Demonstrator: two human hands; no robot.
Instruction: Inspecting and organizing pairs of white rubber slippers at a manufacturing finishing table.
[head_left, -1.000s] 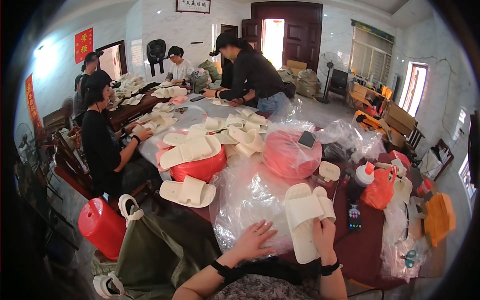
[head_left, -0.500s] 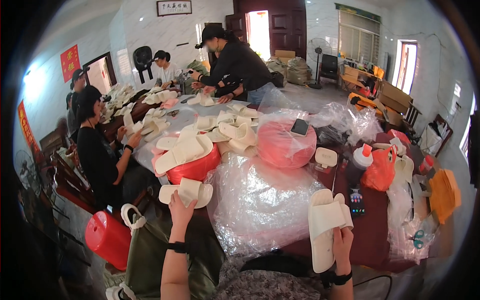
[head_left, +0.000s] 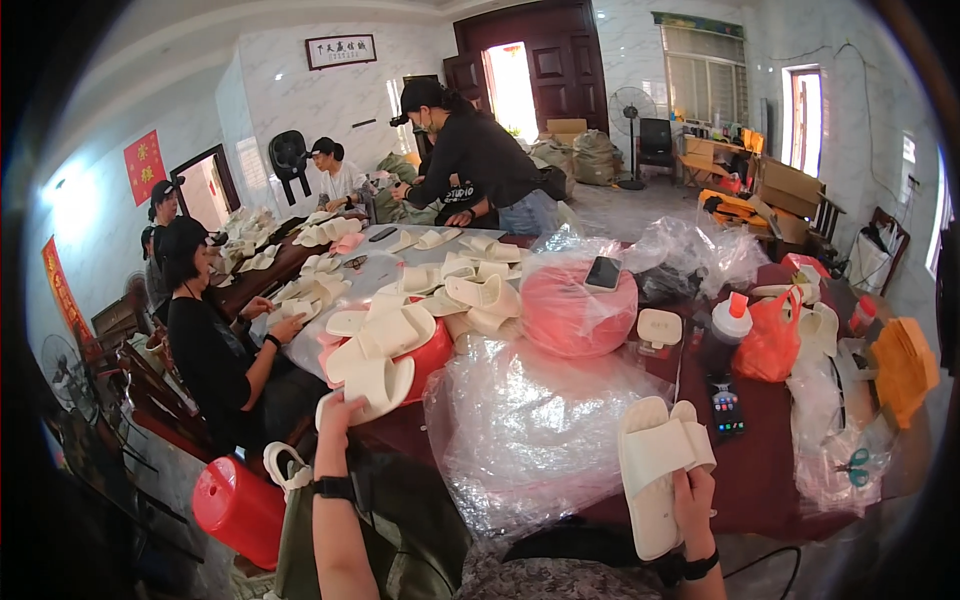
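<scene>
Moved: left hand (head_left: 342, 412) was spread on the plastic a second ago, now it's off to the left, and the slippers there have tipped and ended up nearer the pile
Left-hand slippers (head_left: 385, 388): cream open-toe slides, pretty much in front of the slipper pile (head_left: 375, 338); fingers curled onto the near edge, so I'd call that gripped, can't tell if they touch the pile
Right-hand slippers (head_left: 662, 448): another cream pair, stacked together, soles angled up, held off to the right above the near table edge
Right hand (head_left: 692, 500): closed around the side of that pair by the straps
Between the hands: big crinkly sheet of clear plastic film (head_left: 540, 430), lying over the dark red tablecloth (head_left: 740, 490)
Under the pile: something red and rounded (head_left: 432, 358), mostly covered
Middle of table: red bundle (head_left: 580, 318) in clear wrap, black phone (head_left: 603, 273) on top, small cream case (head_left: 660, 327) just beside it
Right side: bottle (head_left: 730, 322) with a red-orange cap, red plastic bag (head_left: 768, 345), lit phone (head_left: 728, 408), teal scissors (head_left: 856, 467) on more plastic
Lower left: red plastic stool (head_left: 240, 510) next to an olive sack (head_left: 300, 545)
Other folks: seated co-worker (head_left: 215, 340) in black at left, hands on slippers; standing co-worker (head_left: 480, 155) in black across the table
</scene>
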